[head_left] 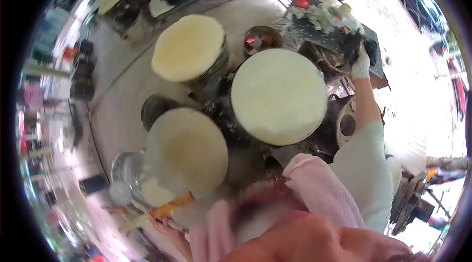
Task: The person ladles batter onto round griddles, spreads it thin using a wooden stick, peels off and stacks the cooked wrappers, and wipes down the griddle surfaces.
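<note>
My left hand (168, 231) is low at the left, its fingers closed round a flat wooden stick (173, 206); part of the grip is blurred. Just above it lies a greyish round disc (188, 151) with a hazy surface. My right hand (361, 65), in a pale glove, reaches out to the upper right. Its fingers are closed at a dark, blackened thing (351, 48) by the edge of a dark table (327, 35); what it is I cannot make out. Between my arms sits a large pale round disc (279, 97).
A third, yellowish disc (188, 48) stands at the upper left. Behind the middle disc is a dark round pot (263, 40) with a red glow. Whitish shredded stuff (317, 18) lies on the dark table. A clear rounded container (127, 171) is at the lower left.
</note>
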Motion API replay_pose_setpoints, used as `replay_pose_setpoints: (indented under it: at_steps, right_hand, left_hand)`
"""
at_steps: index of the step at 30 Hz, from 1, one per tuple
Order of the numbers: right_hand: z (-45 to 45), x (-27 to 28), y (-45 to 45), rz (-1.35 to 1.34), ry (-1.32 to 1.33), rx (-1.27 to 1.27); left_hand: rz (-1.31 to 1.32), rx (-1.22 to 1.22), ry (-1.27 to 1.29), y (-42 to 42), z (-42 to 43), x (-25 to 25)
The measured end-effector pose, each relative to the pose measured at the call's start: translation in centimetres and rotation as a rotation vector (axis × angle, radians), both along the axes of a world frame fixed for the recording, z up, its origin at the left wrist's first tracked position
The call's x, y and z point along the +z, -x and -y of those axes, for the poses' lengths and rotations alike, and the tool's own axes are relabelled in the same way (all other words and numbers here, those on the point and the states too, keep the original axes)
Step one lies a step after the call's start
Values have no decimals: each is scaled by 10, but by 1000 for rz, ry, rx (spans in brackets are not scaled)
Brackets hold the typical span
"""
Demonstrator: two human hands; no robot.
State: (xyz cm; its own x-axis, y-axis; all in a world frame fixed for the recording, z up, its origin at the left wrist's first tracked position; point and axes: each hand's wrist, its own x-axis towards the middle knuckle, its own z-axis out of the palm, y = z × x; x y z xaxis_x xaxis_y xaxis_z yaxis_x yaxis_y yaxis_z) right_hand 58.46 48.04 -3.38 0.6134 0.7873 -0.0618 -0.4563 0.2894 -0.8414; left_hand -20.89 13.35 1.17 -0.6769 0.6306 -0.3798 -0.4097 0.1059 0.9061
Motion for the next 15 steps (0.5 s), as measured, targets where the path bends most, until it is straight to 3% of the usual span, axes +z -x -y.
replay_pose_setpoints:
  at_steps: [5,6,7,8,9,10,11,12,15]
  right_hand:
    - [109,-16,259,245,200,640]
    - [145,7,343,488,271,613]
    - [174,15,415,338,150,742]
    - [197,9,467,714,145,804]
    - [218,-18,517,813,-5,818]
    - [244,12,564,1402,-37,817]
    - [258,9,604,1571,-356,872]
    - [279,-1,634,1744,-455,876]
    - [311,-40,671,1921,-718,1019]
  left_hand:
    - [-289,-55,98,77,84,-31]
    - [-360,-77,130,93,101,-37]
    - [-355,-39,131,105,118,-38]
    - [-322,10,124,115,134,-38]
    - [-201,109,75,118,143,-20]
    - [-86,217,20,120,152,-3]
    - [32,308,-49,125,160,9]
    - [99,280,-102,151,195,-18]
    - [54,384,54,150,227,-19]
